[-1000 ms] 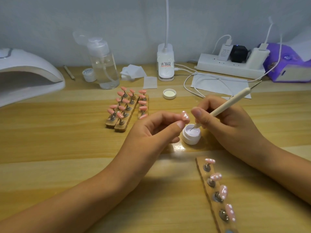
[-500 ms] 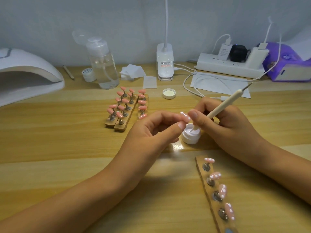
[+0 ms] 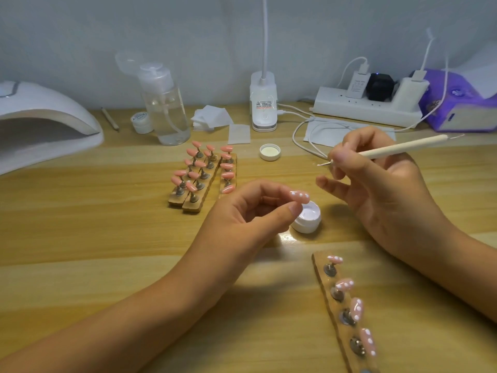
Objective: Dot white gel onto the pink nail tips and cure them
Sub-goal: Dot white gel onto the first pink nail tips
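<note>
My left hand (image 3: 250, 214) pinches a pink nail tip (image 3: 299, 196) that carries three white dots, just above the open white gel pot (image 3: 308, 217). My right hand (image 3: 376, 184) grips a cream dotting pen (image 3: 403, 148), its metal point raised up and to the right of that tip, apart from it. A wooden strip (image 3: 340, 313) at the lower right holds several dotted pink tips on metal stands. Plain pink tips stand on three wooden strips (image 3: 204, 181) further back. The white curing lamp (image 3: 40, 122) sits at the far left.
The pot's lid (image 3: 270, 152) lies behind the hands. Along the back stand a clear pump bottle (image 3: 164, 109), a small white jar (image 3: 141, 122), cotton pads (image 3: 212, 118), a clip lamp base (image 3: 263, 103), a power strip (image 3: 368, 106) with cables, and a purple tissue pack (image 3: 462, 103).
My right hand lifted the pen out of the gel pot, touched it near the held tip, then drew it up and away to the right. The tip now shows three dots.
</note>
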`<action>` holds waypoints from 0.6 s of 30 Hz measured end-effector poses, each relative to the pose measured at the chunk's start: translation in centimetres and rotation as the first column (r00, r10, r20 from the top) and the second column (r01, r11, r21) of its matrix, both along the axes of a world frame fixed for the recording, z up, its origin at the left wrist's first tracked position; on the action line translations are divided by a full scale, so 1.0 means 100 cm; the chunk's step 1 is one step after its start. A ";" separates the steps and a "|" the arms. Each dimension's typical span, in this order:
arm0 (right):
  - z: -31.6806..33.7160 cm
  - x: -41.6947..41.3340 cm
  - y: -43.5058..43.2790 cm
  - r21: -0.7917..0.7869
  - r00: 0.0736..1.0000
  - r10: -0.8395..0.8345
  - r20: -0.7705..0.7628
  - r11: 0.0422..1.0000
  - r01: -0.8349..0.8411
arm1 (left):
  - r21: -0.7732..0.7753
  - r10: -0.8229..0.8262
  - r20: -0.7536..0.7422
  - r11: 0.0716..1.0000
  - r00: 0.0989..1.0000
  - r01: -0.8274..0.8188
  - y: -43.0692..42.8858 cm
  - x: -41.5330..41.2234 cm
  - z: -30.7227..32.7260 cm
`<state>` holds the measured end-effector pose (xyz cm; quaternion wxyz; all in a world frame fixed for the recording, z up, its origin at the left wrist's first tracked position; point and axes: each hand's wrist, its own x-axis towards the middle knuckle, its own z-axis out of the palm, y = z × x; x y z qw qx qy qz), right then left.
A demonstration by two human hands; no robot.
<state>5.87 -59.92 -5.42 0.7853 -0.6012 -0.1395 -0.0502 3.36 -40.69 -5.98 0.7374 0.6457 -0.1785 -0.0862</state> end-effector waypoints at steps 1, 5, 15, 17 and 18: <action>0.000 -0.001 0.001 0.017 0.999 0.042 0.003 0.999 -0.042 | -0.004 -0.005 0.000 1.000 1.000 0.005 0.000 0.000 0.000; 0.003 -0.007 0.004 0.008 0.986 0.162 0.026 0.987 -0.162 | 0.008 -0.011 0.002 1.000 1.000 0.011 -0.002 -0.001 0.000; 0.003 -0.008 0.004 -0.051 0.979 0.202 0.005 0.978 -0.201 | 0.054 0.003 -0.011 0.999 1.000 -0.002 -0.001 -0.001 -0.001; 0.003 -0.008 0.004 -0.058 0.978 0.210 0.005 0.976 -0.210 | 0.061 0.005 -0.014 0.998 1.000 -0.004 -0.001 0.000 -0.002; 0.003 -0.008 0.004 -0.062 0.977 0.214 0.004 0.975 -0.214 | 0.066 0.006 -0.015 0.998 1.000 -0.005 -0.001 0.000 -0.002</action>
